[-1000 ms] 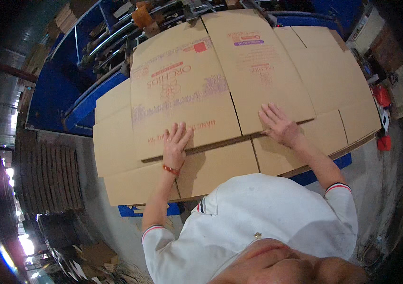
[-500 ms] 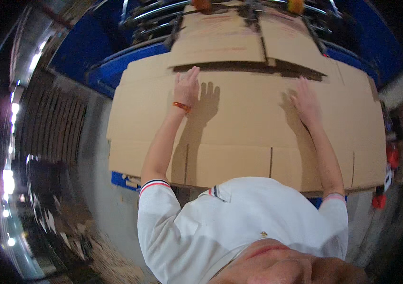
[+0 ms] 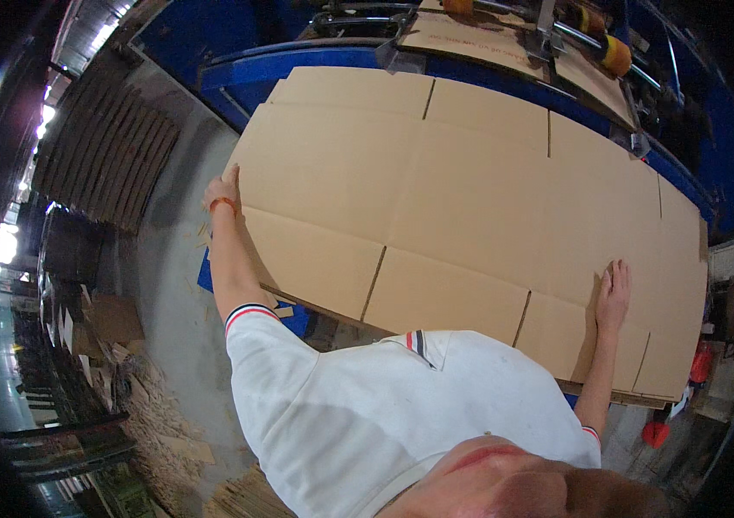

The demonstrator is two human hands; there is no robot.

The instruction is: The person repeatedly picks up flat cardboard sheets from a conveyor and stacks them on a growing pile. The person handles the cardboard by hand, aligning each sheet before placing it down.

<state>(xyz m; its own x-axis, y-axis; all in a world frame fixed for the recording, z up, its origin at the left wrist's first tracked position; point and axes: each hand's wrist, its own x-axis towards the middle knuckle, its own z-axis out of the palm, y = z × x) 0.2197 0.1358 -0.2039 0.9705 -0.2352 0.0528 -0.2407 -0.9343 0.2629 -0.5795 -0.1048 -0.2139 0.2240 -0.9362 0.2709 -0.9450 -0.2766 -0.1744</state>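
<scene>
While a slotted, plain brown cardboard box blank [image 3: 470, 198] lies flat at the centre of the view, the left hand [image 3: 223, 188] is at its edge, between nine and ten o'clock from its middle; whether those fingers grip the board I cannot tell. Toward four o'clock, the right hand [image 3: 614, 298] rests released on the blank, palm down, fingers extended. Toward twelve o'clock, a printed cardboard sheet [image 3: 470, 36] lies in a blue machine [image 3: 289, 60], with an orange roller [image 3: 617, 56] at one o'clock. Stacked cardboard [image 3: 108, 151] stands between nine and ten.
</scene>
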